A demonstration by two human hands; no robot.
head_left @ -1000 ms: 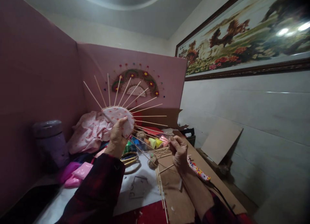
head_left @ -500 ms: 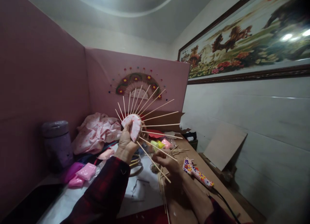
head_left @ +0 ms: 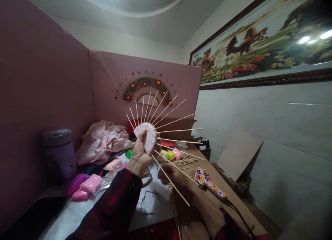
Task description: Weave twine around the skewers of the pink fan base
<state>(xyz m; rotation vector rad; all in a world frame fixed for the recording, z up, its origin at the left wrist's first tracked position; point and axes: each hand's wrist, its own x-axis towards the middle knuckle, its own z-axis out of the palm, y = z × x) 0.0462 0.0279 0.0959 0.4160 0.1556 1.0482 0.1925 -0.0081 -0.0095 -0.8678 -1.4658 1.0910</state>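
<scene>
My left hand [head_left: 140, 155] grips a half-round piece covered in pink dotted fabric [head_left: 149, 138], thumb across its face. Thin wooden sticks [head_left: 178, 130] fan out from its curved edge, up and to the right. Below the lowest sticks is my right hand [head_left: 171, 176], fingers curled and partly behind a stick; whatever they may hold is hidden. To its right, a flower-patterned glue gun [head_left: 210, 184] with a black cord lies on cardboard. A bundle of thin strips [head_left: 174, 205] runs down beneath my right hand.
Crumpled pink fabric [head_left: 103, 141], pink packets [head_left: 90, 184] and a purple flask [head_left: 60, 153] stand at left. Loose sticks [head_left: 186, 161] and yellow packets [head_left: 169, 154] lie behind my hands. A decorated fan [head_left: 145, 87] is on the pink partition [head_left: 109, 70].
My left hand has moved slightly right with the half-round piece, and its sticks have swung a little clockwise. My right hand has shifted slightly left and down.
</scene>
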